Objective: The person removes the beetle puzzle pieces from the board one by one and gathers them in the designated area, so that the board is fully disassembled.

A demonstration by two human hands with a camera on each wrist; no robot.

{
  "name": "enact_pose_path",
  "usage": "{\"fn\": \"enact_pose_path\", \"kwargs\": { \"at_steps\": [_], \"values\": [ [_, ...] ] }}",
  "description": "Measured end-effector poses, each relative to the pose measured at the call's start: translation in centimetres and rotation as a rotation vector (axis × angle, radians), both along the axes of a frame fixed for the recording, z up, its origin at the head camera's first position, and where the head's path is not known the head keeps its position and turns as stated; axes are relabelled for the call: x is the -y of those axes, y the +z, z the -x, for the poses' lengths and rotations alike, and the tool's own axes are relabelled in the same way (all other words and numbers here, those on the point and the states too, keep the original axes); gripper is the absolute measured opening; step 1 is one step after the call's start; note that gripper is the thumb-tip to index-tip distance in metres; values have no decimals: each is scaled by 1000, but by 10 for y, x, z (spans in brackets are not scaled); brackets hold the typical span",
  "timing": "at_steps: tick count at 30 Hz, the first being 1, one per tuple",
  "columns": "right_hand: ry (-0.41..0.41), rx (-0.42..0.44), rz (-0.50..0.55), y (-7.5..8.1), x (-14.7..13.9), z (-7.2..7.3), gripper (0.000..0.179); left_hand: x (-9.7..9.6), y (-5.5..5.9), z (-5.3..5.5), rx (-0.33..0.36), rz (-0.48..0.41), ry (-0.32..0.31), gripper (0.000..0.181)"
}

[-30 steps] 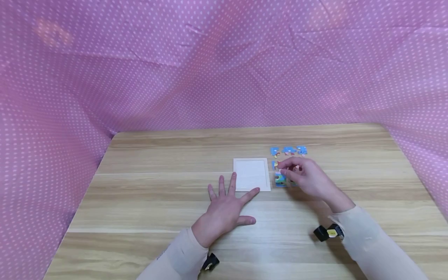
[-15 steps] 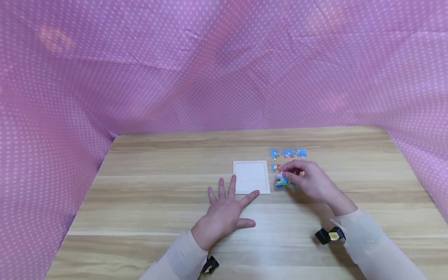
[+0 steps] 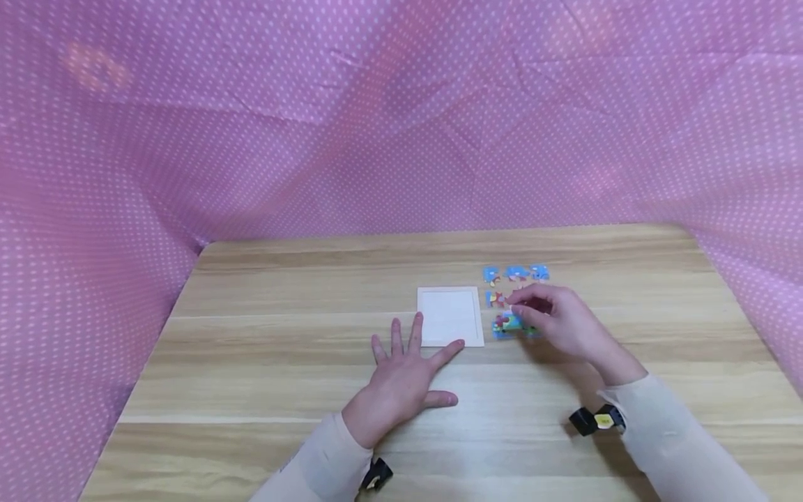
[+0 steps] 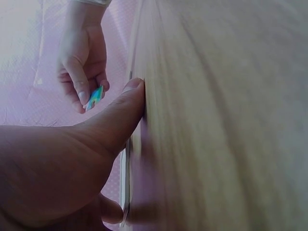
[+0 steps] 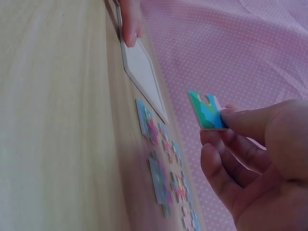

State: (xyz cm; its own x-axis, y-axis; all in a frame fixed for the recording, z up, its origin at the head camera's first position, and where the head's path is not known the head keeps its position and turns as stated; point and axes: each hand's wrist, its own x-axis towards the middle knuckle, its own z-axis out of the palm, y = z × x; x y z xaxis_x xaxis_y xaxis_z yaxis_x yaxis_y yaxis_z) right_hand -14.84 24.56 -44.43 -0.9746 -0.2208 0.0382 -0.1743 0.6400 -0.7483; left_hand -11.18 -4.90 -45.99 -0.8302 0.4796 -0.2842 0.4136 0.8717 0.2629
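My right hand [image 3: 564,324] pinches a green and blue jigsaw puzzle piece [image 5: 207,113] between thumb and fingers. In the right wrist view the piece is held up, apart from the table. Below it lie loose puzzle pieces, among them a red and yellow one [image 3: 495,299] and a green and red one [image 3: 507,322]. My left hand [image 3: 401,383] rests with fingers spread, its fingertips touching the near left part of a white puzzle frame [image 3: 450,314]. The right hand hides some pieces in the head view.
Blue puzzle pieces [image 3: 517,272] form a row beyond the right hand. A wood-grain table [image 3: 282,293] carries everything. Pink dotted cloth [image 3: 401,139] hangs behind the table and along its sides.
My right hand has shifted slightly to the right with its pinched piece, showing more of the red and yellow piece. The left hand stays in place on the frame.
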Motion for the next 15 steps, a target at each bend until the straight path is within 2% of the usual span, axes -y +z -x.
{"fn": "enact_pose_path", "kwargs": {
  "at_steps": [6, 15],
  "values": [
    [-10, -3, -4, 2, -7, 0, 18, 0, 5, 0, 10, -5, 2, 86],
    [-41, -16, 12, -3, -21, -6, 18, 1, 2, 0, 14, -14, 0, 86]
  ]
}}
